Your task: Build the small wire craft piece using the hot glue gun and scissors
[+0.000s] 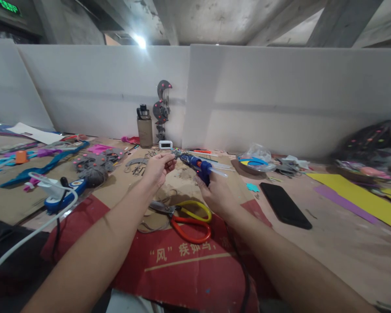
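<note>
My right hand (217, 191) is wrapped round a blue hot glue gun (204, 167), whose nozzle points left; a clear glue stick (220, 172) pokes out of its back. Just left of the nozzle, my left hand (159, 169) pinches a small grey piece (176, 152), too small to make out well. The nozzle tip is close to that piece; whether they touch I cannot tell. Below both hands lie scissors (182, 215) with one yellow and one red handle, on red and brown cardboard (182, 269). A grey crescent (138, 161) rests beyond my left wrist.
At left are a blue-and-white power strip (67, 195) with a white cable, a ball of grey yarn (96, 174) and pink-dotted grey shapes. A bottle (145, 132) and hanging crescents (163, 104) are at the back. A black phone (285, 204) and yellow sheet (361, 195) lie right.
</note>
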`<state>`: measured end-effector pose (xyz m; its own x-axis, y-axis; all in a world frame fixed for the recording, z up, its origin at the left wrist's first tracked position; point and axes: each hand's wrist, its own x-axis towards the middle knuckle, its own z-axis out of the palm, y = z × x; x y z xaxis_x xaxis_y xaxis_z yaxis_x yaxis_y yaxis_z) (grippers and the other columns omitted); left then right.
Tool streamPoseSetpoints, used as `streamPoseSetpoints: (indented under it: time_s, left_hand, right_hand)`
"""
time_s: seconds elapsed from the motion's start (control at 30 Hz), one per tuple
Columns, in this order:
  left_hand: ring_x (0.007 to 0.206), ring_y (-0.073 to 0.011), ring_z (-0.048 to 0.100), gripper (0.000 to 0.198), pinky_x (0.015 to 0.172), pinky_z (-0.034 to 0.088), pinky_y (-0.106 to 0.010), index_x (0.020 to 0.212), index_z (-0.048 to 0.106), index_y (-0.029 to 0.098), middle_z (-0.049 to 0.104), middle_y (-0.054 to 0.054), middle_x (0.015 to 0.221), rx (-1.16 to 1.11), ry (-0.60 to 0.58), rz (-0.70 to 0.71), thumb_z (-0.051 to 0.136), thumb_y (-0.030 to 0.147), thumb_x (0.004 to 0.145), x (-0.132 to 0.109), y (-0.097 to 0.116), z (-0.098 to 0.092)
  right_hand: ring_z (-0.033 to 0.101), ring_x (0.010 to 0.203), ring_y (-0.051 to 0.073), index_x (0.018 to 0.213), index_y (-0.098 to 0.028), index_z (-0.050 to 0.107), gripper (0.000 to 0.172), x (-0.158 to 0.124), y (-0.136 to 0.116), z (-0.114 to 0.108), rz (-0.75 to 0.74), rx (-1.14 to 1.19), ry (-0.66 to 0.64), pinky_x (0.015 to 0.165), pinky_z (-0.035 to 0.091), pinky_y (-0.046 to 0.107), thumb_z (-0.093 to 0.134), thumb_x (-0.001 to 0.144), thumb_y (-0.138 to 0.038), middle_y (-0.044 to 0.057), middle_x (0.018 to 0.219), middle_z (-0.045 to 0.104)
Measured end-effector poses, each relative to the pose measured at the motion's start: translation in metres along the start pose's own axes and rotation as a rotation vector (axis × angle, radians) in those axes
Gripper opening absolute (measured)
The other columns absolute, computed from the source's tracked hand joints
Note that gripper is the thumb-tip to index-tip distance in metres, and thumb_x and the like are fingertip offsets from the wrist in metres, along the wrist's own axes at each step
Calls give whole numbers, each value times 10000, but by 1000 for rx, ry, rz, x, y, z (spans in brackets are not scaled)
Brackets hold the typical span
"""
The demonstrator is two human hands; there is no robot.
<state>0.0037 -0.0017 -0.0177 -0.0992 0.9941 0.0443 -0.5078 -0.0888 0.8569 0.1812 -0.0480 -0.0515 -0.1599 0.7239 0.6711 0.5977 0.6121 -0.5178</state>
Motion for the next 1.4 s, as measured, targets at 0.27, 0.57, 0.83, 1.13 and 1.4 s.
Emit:
streamPoseSetpoints:
  time_s: [0.27, 0.57, 0.83, 1.13, 1.4]
  left_hand:
    - [519, -79, 567, 121, 541, 445, -202, 684, 605, 106, 592, -4, 565, -4, -21, -14, 710, 90, 627, 2, -1, -2]
    - [520, -73, 562, 116, 548, 444, -193, 677, 601, 110, 595, -6, 561, -24, -11, -9, 702, 89, 623, 3, -1, -2]
    - [524, -81, 565, 136, 540, 451, -199, 671, 603, 113, 593, -7, 565, -2, -28, -14, 721, 96, 605, 0, -2, 0]
    - [528, -79, 567, 130, 542, 449, -197, 660, 597, 117, 596, -8, 566, -23, -27, -13, 716, 99, 611, 4, -3, -4]
    - [519, -77, 566, 121, 536, 450, -195, 669, 603, 103, 597, -11, 566, -17, -33, -12, 710, 93, 611, 2, -3, -1]
  right_hand:
    - [592, 1009, 273, 1148, -165, 550, 334, 0, -3, -1, 21, 35, 29, 890, 455, 436, 468, 872, -335, 140, 1084, 640]
    - [580, 1043, 280, 1193, -172, 527, 368, 2, -2, -1, 25, 56, 29, 891, 454, 451, 481, 864, -332, 143, 1126, 630]
    - [579, 1046, 273, 1198, -163, 525, 377, 2, 1, 1, 28, 63, 25, 928, 435, 445, 483, 866, -336, 146, 1126, 626]
    - [576, 1044, 274, 1197, -163, 524, 378, 2, 0, 1, 34, 61, 23, 928, 434, 449, 483, 868, -347, 146, 1118, 627]
    - [571, 1044, 262, 1205, -164, 516, 376, 2, 2, 3, 13, 78, 25, 920, 437, 439, 490, 861, -314, 142, 1133, 621]
